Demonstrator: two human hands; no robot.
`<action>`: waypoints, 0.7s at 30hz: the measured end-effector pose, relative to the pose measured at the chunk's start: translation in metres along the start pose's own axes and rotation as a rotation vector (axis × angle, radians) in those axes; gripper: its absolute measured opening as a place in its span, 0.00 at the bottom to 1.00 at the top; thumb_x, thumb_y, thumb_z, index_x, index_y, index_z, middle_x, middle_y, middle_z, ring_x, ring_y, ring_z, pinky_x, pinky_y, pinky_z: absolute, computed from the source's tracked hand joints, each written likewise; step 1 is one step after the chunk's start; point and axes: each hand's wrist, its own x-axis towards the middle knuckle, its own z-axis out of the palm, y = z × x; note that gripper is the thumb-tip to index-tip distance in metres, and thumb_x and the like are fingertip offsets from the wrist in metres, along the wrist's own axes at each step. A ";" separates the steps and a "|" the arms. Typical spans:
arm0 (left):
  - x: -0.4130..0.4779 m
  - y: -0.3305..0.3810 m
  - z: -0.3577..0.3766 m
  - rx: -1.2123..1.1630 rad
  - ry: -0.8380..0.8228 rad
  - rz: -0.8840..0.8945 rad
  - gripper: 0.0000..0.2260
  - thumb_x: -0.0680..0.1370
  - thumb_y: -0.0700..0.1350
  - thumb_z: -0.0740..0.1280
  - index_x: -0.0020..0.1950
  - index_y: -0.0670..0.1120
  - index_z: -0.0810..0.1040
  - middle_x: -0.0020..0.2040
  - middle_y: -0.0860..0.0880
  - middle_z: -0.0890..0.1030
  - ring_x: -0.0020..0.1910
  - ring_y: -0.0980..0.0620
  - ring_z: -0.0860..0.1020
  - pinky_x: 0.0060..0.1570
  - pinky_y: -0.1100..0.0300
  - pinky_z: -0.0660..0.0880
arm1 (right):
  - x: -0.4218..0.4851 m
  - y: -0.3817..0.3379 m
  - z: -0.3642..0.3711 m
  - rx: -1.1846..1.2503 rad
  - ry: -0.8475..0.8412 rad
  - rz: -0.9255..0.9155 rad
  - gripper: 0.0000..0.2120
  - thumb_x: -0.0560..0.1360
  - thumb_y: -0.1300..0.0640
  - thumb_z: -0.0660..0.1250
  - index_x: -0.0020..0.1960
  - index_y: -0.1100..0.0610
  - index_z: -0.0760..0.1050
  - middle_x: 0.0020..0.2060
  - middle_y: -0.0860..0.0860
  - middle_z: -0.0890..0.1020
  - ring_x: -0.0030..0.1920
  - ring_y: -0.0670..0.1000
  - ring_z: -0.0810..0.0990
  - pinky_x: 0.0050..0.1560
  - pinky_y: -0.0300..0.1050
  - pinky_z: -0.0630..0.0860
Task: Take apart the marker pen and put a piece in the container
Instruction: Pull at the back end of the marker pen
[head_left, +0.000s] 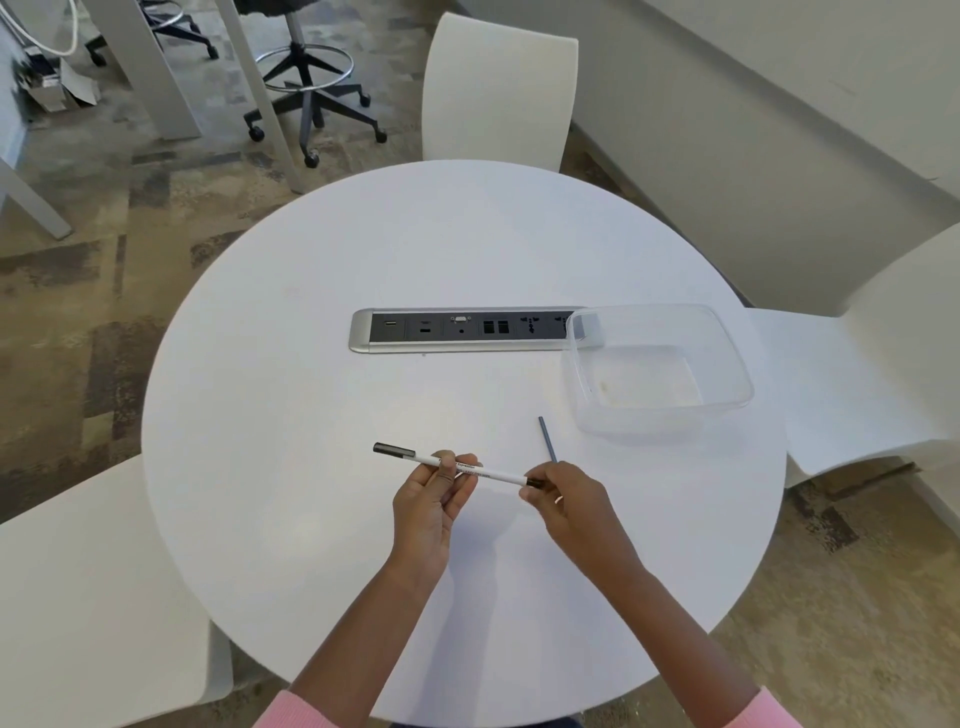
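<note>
A slim white marker pen (496, 473) with a black cap at its left end is held level above the round white table (322, 395). My left hand (434, 501) grips the barrel near its middle. My right hand (569, 501) pinches the dark right end of the pen. A thin dark grey rod (547, 439), like an ink refill, sticks up and away from behind my right hand; whether the hand holds it or it lies on the table I cannot tell. A clear plastic container (727, 358) sits empty at the right, beyond my right hand.
A recessed socket strip (457, 331) runs across the table's middle, its right end under the container. White chairs stand at the far side (498, 88), the right (883, 364) and the near left (78, 597). A wheeled stool (306, 78) stands on the carpet.
</note>
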 end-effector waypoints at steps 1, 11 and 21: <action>0.000 0.000 0.000 0.001 -0.001 0.000 0.06 0.77 0.37 0.61 0.42 0.41 0.75 0.32 0.50 0.85 0.36 0.56 0.83 0.36 0.68 0.79 | 0.000 0.001 0.001 -0.075 0.002 -0.042 0.03 0.74 0.62 0.64 0.44 0.61 0.75 0.38 0.54 0.77 0.37 0.50 0.72 0.37 0.33 0.66; -0.002 -0.001 0.001 -0.022 -0.004 -0.015 0.06 0.77 0.37 0.61 0.41 0.41 0.75 0.32 0.50 0.85 0.36 0.56 0.83 0.35 0.68 0.79 | -0.001 -0.003 -0.004 0.131 -0.009 0.084 0.08 0.75 0.54 0.63 0.40 0.56 0.76 0.30 0.47 0.75 0.31 0.43 0.71 0.34 0.32 0.67; -0.004 0.000 0.002 -0.026 0.013 -0.026 0.06 0.77 0.37 0.61 0.42 0.40 0.76 0.32 0.49 0.85 0.35 0.55 0.84 0.35 0.67 0.80 | -0.003 -0.006 -0.002 0.209 -0.031 0.198 0.18 0.77 0.48 0.57 0.32 0.52 0.74 0.26 0.51 0.73 0.27 0.47 0.70 0.33 0.40 0.68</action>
